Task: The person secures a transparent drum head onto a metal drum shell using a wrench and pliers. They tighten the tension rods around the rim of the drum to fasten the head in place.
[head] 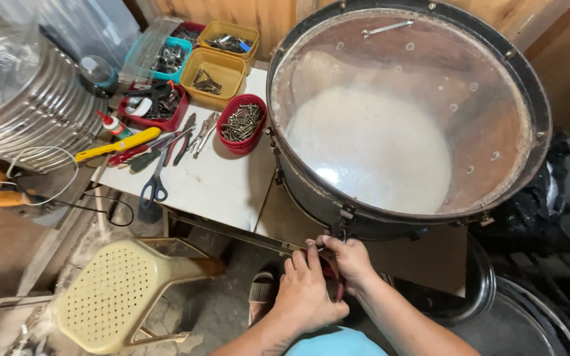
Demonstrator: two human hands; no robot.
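The large drum (409, 112) lay tilted on the white table (212, 181), its translucent head facing up and its near rim overhanging the table's near edge. Both hands met just below that near rim, at a metal tension lug (344, 221) on the dark shell.

The left hand (308, 290) was curled, fingers bent and pressed close together, closed around a small tool with a red part (333, 275) (mostly hidden by the hand; its kind could not be told). The right hand (351, 260) sat touching the left, fingers likewise folded in, fingertips pinching at the base of the lug. Neither hand showed spread fingers.

To the far left of the drum, a red tub of screws (242, 123) stood on the table, with yellow trays (214, 78) of hardware beyond it. Blue-handled scissors (156, 184), pliers (202, 135) and a yellow-handled tool (117, 145) lay left of the tub. A cream perforated stool (110, 290) stood near left, on the floor.
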